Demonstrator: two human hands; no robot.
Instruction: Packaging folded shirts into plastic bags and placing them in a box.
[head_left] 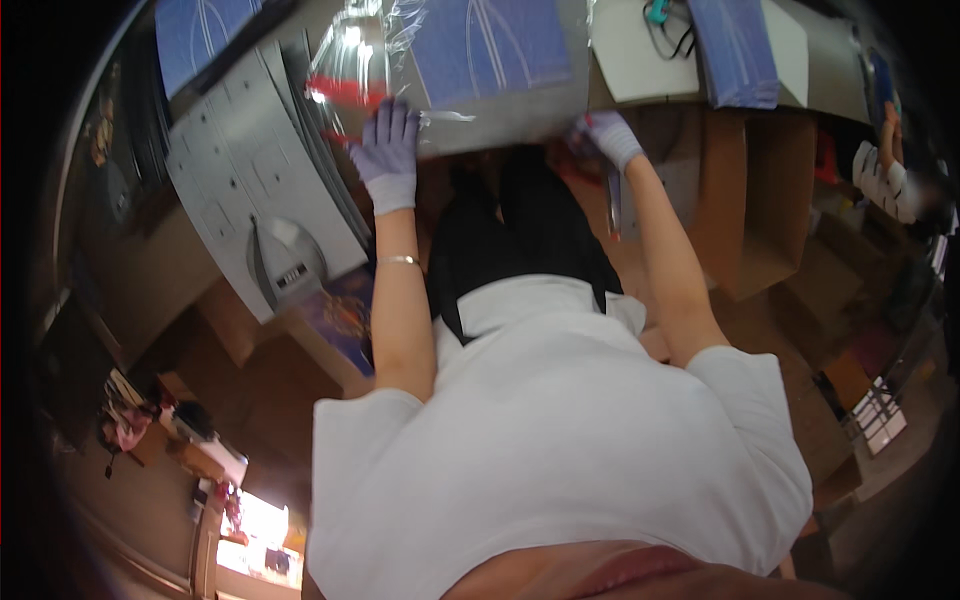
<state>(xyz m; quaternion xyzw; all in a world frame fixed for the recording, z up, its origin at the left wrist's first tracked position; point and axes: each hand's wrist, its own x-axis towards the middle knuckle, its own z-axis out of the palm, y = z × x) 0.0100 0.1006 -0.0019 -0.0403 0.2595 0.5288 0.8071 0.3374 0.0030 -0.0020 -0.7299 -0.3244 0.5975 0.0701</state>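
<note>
Both of my hands wear pale purple work gloves with white cuffs. My left hand lies at the near edge of the grey worktop, fingers stretched out, next to crinkled clear plastic film with a red strip along it. Smeared by motion, my right hand is at the worktop's near right corner, and its fingers cannot be made out clearly. Between the hands, a blue sheet with white curved lines lies on the worktop, with shiny film along its left side.
Left of me stands a stack of grey panels with holes. Another blue sheet and a white board with a dark cord lie at the right. Below them is an open cardboard box. Another person's hand shows at far right.
</note>
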